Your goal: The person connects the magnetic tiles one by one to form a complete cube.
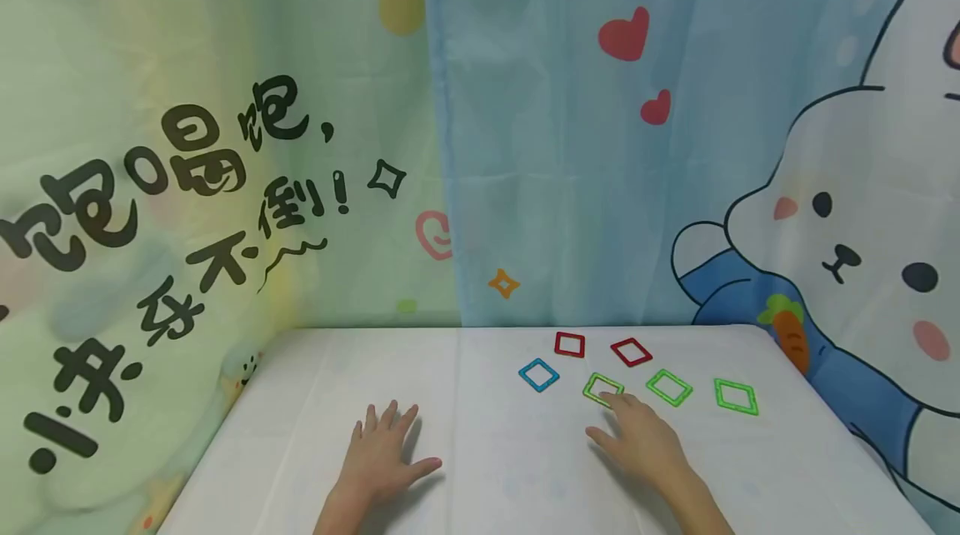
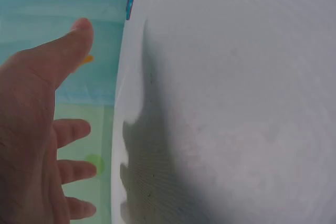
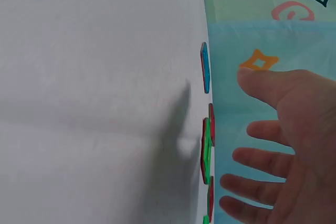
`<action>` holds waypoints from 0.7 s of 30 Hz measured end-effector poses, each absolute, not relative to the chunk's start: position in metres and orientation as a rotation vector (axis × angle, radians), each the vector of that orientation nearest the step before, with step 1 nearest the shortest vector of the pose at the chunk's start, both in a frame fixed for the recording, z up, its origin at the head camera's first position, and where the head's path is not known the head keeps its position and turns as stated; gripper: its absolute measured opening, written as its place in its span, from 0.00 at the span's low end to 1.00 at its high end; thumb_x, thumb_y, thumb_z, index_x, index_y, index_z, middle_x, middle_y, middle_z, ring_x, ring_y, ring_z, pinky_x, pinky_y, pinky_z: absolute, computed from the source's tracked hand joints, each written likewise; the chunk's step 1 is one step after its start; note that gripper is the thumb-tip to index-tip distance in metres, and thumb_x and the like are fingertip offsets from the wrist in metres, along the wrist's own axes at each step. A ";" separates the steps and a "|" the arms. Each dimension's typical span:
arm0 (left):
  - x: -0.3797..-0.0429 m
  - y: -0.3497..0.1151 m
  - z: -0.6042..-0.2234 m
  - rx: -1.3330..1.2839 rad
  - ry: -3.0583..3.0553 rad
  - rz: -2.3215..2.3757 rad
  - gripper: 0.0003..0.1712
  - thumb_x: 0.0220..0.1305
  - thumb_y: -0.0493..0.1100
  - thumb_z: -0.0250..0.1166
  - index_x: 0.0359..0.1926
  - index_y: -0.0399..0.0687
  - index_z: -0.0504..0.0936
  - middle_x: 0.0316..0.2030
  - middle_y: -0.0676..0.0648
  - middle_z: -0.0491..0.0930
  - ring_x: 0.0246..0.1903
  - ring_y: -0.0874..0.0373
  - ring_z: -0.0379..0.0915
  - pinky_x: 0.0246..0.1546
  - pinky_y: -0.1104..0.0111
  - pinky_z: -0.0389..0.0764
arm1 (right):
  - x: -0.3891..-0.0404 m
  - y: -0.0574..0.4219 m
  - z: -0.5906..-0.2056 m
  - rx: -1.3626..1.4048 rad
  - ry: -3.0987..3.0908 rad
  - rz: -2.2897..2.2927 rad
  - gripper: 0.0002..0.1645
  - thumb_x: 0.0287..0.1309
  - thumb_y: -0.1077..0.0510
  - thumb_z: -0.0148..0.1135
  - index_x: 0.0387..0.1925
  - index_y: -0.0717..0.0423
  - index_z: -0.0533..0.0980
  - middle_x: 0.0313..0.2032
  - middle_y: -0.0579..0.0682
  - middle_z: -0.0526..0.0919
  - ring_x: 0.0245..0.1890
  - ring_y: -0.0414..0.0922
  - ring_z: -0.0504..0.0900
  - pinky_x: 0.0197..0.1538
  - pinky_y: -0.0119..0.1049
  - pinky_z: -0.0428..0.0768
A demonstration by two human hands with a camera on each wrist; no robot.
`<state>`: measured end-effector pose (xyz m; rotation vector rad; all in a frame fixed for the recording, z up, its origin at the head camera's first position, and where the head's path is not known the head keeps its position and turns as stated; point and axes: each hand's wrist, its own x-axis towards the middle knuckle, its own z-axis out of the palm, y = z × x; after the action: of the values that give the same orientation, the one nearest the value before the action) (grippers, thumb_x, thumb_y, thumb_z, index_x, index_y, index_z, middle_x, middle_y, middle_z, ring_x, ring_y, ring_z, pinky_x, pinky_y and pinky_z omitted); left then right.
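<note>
My right hand (image 1: 637,437) hovers above the white tabletop with its fingers stretched out. In the head view its fingertips overlap the near edge of a yellow-green diamond-shaped frame (image 1: 609,381). The right wrist view shows this hand (image 3: 294,145) with thumb and fingers apart, nothing held in them. On the left, my other hand (image 1: 381,464) is spread wide over the table, also holding nothing. A blue frame (image 1: 549,367) lies between the two hands, farther back. Two red frames (image 1: 570,335) sit behind, and two green frames (image 1: 678,380) lie to the right.
The white tabletop (image 1: 495,452) ends at the back against hanging printed curtains (image 1: 525,185). Another curtain with dark lettering stands along the left side. A cartoon rabbit (image 1: 870,210) is printed on the right one.
</note>
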<state>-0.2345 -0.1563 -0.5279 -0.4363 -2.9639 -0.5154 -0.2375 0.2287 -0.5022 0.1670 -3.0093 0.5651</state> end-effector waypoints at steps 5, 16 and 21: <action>-0.238 -0.154 -0.528 -0.495 -2.966 -0.560 0.46 0.55 0.72 0.62 0.65 0.45 0.72 0.63 0.33 0.68 0.62 0.28 0.58 0.56 0.38 0.62 | -0.248 0.220 -0.501 0.115 -2.976 0.631 0.32 0.54 0.47 0.70 0.55 0.61 0.76 0.46 0.58 0.81 0.48 0.57 0.78 0.48 0.56 0.76; -0.245 -0.143 -0.527 -0.623 -2.911 -0.510 0.36 0.59 0.68 0.62 0.57 0.47 0.79 0.53 0.45 0.78 0.53 0.45 0.73 0.48 0.49 0.73 | -0.283 0.207 -0.513 0.134 -2.858 0.708 0.30 0.50 0.46 0.73 0.49 0.62 0.79 0.33 0.50 0.81 0.35 0.47 0.78 0.37 0.49 0.78; -0.242 -0.137 -0.525 -0.648 -2.917 -0.571 0.35 0.58 0.68 0.63 0.55 0.48 0.80 0.51 0.47 0.79 0.48 0.47 0.76 0.45 0.53 0.75 | -0.292 0.200 -0.521 0.087 -2.849 0.752 0.32 0.48 0.46 0.74 0.49 0.64 0.79 0.34 0.53 0.81 0.36 0.51 0.78 0.39 0.52 0.77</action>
<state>-0.2424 -0.1373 -0.5246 -0.6481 -2.9173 -0.5711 -0.2922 0.2001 -0.5211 0.0871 -2.8490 0.7519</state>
